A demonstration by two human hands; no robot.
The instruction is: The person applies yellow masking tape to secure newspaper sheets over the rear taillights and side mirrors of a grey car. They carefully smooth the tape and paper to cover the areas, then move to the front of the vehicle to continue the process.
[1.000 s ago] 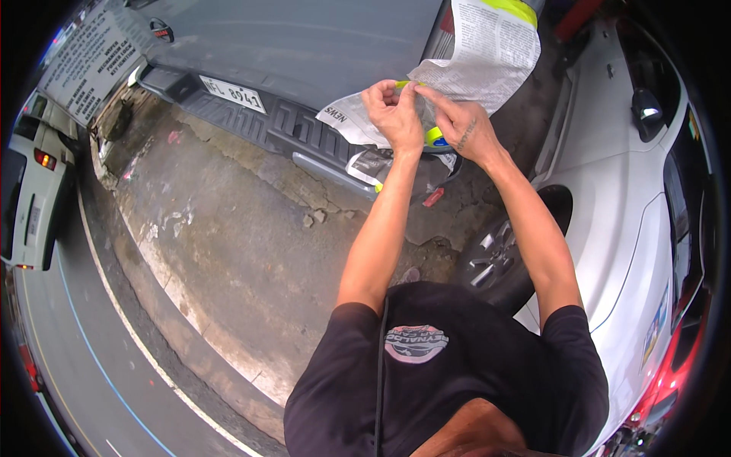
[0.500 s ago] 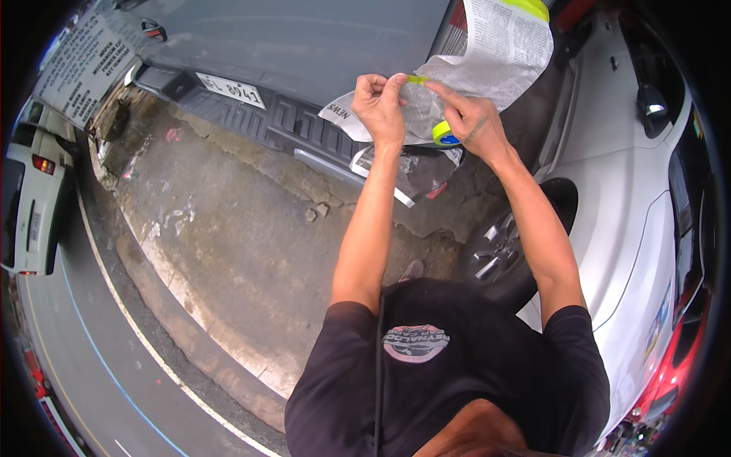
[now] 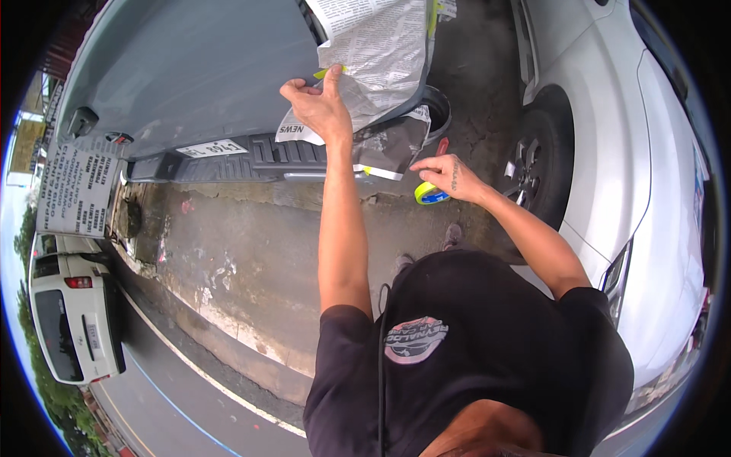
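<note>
A newspaper sheet [image 3: 373, 53] covers the rear corner of a grey vehicle [image 3: 205, 84]. A short yellow tape strip [image 3: 320, 74] lies at the sheet's left edge. My left hand [image 3: 321, 107] is there, its thumb against the strip and its fingers apart from the thumb. Lower down, a second piece of paper [image 3: 392, 145] hangs by the bumper, with a bit of yellow tape on its bottom edge. My right hand [image 3: 457, 179] grips a yellow tape roll [image 3: 431, 193] with a blue core, below and right of that paper.
The grey vehicle's ribbed step bumper [image 3: 285, 155] runs leftward from the papers. A silver car [image 3: 594, 91] with a dark wheel [image 3: 544, 152] stands close on my right. Cracked concrete [image 3: 251, 228] lies underfoot. A white van [image 3: 72, 320] is at the road on the left.
My hands have moved apart: the left has gone to the newspaper's left edge with the tape strip, the right lower with the roll. The view has shifted.
</note>
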